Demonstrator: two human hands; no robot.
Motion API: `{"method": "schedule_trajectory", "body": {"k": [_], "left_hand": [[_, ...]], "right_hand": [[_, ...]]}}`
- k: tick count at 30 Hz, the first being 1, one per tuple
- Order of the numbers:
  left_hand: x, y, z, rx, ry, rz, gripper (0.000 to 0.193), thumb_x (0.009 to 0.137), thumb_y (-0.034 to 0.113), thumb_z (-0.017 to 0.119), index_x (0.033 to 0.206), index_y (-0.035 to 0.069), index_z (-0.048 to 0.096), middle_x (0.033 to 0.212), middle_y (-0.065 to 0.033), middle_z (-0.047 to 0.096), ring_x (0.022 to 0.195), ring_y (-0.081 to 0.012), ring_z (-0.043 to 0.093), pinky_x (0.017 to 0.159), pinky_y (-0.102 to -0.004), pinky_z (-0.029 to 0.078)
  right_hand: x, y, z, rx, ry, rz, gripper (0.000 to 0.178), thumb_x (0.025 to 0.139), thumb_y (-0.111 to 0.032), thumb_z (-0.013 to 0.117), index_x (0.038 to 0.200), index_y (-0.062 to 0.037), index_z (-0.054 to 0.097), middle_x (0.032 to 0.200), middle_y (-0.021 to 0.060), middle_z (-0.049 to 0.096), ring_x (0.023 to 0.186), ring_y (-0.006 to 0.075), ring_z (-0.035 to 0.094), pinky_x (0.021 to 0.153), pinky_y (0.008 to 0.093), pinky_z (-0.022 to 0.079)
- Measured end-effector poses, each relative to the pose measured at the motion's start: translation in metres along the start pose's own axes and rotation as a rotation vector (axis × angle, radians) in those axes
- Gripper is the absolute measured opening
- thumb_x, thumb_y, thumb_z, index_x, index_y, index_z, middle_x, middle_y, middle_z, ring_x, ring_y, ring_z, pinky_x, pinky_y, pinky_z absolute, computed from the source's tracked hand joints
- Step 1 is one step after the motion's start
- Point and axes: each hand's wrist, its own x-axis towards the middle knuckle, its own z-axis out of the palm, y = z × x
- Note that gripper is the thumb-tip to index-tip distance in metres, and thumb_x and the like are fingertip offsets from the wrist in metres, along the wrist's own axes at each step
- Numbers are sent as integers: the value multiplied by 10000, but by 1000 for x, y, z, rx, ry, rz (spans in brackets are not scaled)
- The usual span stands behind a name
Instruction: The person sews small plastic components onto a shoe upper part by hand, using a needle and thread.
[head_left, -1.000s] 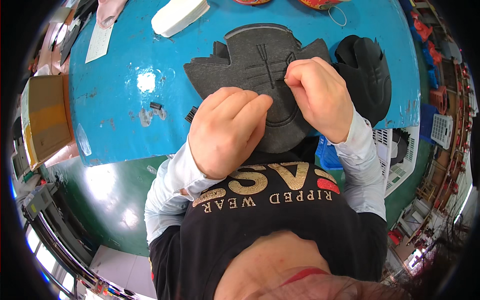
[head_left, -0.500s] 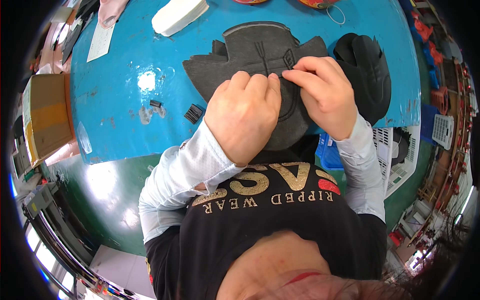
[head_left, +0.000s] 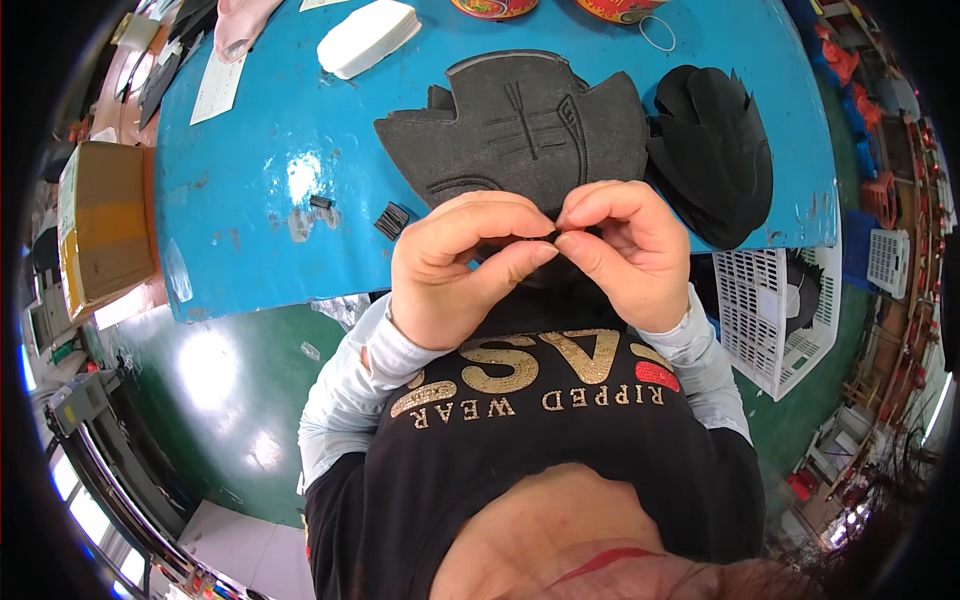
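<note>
My left hand [head_left: 450,265] and my right hand [head_left: 632,258] meet fingertip to fingertip in front of my chest, at the near edge of the table. Both are closed in a pinch, thumb against forefinger. A tiny dark thing shows between the tips, too small to make out. Just beyond them lies a dark grey shaped sheet [head_left: 500,120] with pointed side flaps and raised line patterns; my hands cover its near end. Left of my hands sit a small black ribbed block [head_left: 391,220] and a smaller black piece [head_left: 321,201].
A pile of black cut pieces [head_left: 715,160] lies on the blue table [head_left: 260,120] at right. Farther back are a white stack of tissues [head_left: 368,38] and two red tubs [head_left: 495,6]. A cardboard box [head_left: 108,225] stands left; a white plastic crate [head_left: 775,320] is low on the right.
Both hands have left the middle of the grey sheet and come toward me. Their fingertips are now together in a pinch, and the sheet's line pattern is uncovered.
</note>
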Motion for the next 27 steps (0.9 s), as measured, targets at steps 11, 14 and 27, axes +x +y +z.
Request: {"method": "schedule_trajectory", "body": {"k": [11, 14, 27], "left_hand": [[-2, -11, 9, -30, 138, 153, 224, 731, -52, 793, 926, 18, 707, 904, -105, 702, 814, -211, 667, 703, -304, 521], [-1, -12, 2, 46, 153, 190, 245, 715, -46, 811, 925, 23, 708, 893, -103, 700, 813, -211, 669, 699, -310, 521], [6, -15, 0, 79, 130, 277, 241, 725, -56, 808, 922, 12, 686, 932, -118, 683, 801, -218, 669, 689, -320, 525]], "right_hand": [[-8, -2, 8, -332, 27, -47, 222, 884, 53, 658, 1081, 11, 565, 973, 75, 649, 868, 125, 643, 767, 259, 519], [-3, 1, 11, -192, -12, 33, 221, 897, 40, 649, 1087, 2, 541, 974, 78, 645, 861, 122, 633, 766, 253, 513], [5, 1, 7, -227, 20, -48, 222, 913, 66, 618, 1088, 1, 498, 989, 100, 639, 886, 117, 623, 780, 247, 507]]}}
